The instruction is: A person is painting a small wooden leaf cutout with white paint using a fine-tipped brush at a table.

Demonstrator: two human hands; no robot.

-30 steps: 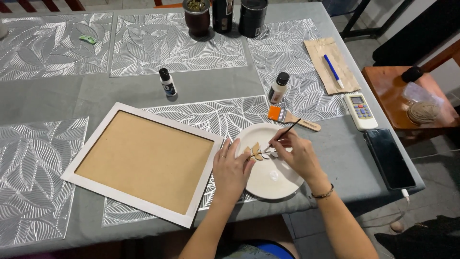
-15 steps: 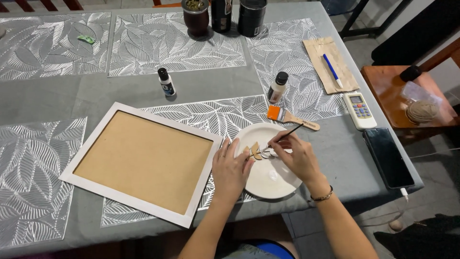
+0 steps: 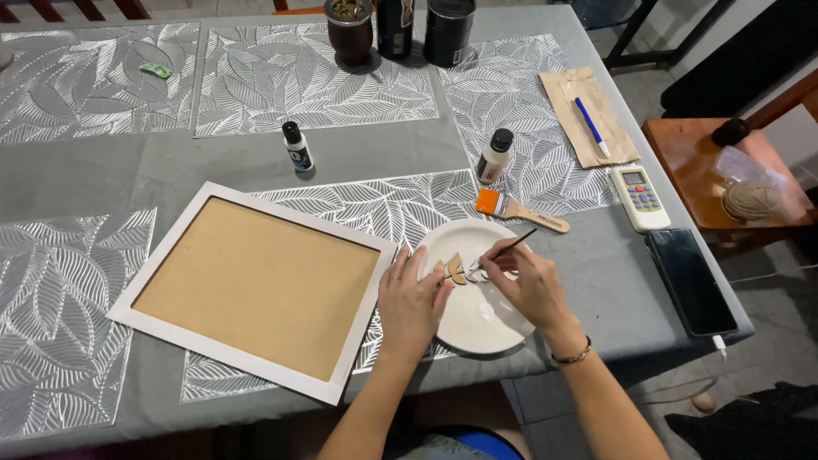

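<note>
Here, lower centre
Left hand (image 3: 411,302): pins a wooden leaf (image 3: 452,269) on the plate (image 3: 477,328)
Right hand (image 3: 530,284): grips a thin brush (image 3: 511,249), tip at the leaf

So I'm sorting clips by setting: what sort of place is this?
Likely a home dining table used for crafts: leaf-patterned placemats, a remote control and phone, plus paint bottles.

I'm looking at a home dining table (image 3: 358,162): grey cloth, silver leaf placemats (image 3: 307,77), a remote control (image 3: 641,198) and phone (image 3: 690,281) at its right edge.
</note>
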